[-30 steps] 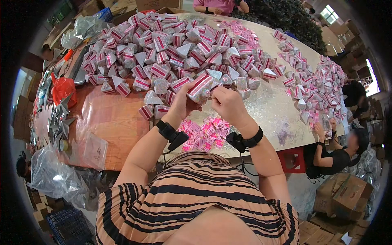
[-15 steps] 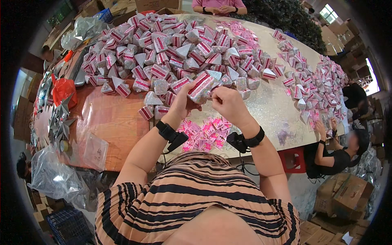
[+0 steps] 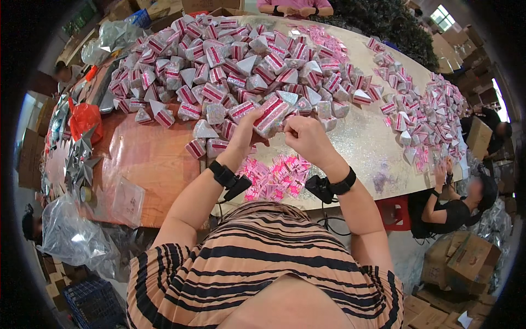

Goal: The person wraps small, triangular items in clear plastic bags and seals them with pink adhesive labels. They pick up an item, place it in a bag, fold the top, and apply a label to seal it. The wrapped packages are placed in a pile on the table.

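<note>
The left hand [image 3: 246, 132] has its grip closed around a cake-slice-shaped ornament [image 3: 272, 116], silvery and glittering with deep-pink bands along its side, which is held tilted above the counter [image 3: 353, 156] at the near edge of a large pile of similar slices [image 3: 219, 68]. The right hand [image 3: 308, 140] has its fingers curled at the ornament's right end; whether this grip pinches anything cannot be told, as the fingertips are hidden. Each wrist wears a black strap [image 3: 342, 182] with a small dark device. Below the hands, between the forearms, pink-and-white printed cards [image 3: 276, 176] lie scattered and overlapping. On the left, over a reddish wood-grain surface [image 3: 153, 164], are a red plastic bag [image 3: 85, 122], silver stars [image 3: 82, 156], a tape roll [image 3: 86, 194] and a clear plastic box [image 3: 129, 202]. A second pile of slices [image 3: 430, 118] spreads along the right side, where a co-worker in black [image 3: 449, 211] reaches to its near end, beside a red stool [image 3: 393, 214]. Across the far edge, a person in a pink top [image 3: 296, 4] has both hands close together.
</note>
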`<move>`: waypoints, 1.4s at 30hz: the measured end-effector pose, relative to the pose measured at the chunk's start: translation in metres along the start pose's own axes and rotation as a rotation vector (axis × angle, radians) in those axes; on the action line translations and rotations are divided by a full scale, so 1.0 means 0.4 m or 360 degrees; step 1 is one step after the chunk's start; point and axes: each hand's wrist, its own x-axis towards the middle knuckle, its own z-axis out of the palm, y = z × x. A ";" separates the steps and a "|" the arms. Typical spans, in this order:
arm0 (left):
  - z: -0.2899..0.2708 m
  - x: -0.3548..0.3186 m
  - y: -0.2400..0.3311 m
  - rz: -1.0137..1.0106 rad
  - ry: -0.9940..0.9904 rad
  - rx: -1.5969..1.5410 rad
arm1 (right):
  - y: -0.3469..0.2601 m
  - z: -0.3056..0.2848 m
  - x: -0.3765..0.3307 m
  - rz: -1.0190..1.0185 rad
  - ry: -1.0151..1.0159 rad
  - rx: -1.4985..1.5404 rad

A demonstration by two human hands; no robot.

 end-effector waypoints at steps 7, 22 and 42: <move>-0.006 0.008 -0.012 -0.0071 0.0041 0.0067 | 0.021 0.011 -0.009 -0.0050 -0.0044 -0.0080; -0.016 0.022 -0.013 -0.0218 -0.0025 0.0066 | 0.031 0.013 -0.017 0.0020 -0.0134 -0.0088; -0.012 0.016 0.001 -0.0490 0.0093 0.0135 | 0.028 0.047 -0.039 -0.0009 -0.0003 -0.0287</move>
